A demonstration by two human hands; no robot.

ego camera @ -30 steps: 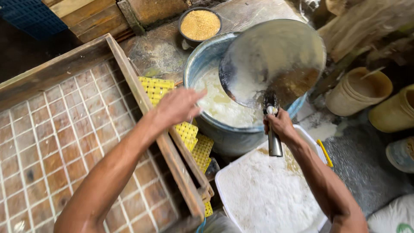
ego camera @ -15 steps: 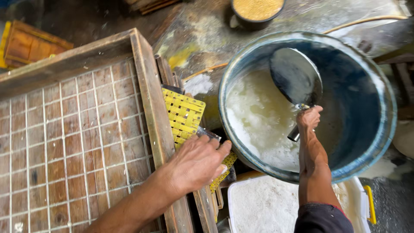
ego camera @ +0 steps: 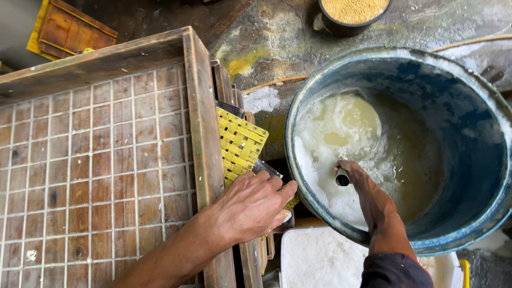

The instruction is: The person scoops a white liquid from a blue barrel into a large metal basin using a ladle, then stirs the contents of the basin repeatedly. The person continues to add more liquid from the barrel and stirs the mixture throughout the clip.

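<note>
Two hands: left hand [ego camera: 250, 205] flat on mesh mat [ego camera: 240, 144], right hand [ego camera: 354, 176] gripping ladle handle [ego camera: 342, 178]

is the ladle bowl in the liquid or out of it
In. The right hand grips the ladle handle over the blue tub; the bowl is hidden under the foamy liquid.

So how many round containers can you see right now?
2: the big blue tub at right, right hand dipping into it, and a small dark bowl of yellow grains at top. Others may be hidden.
</note>
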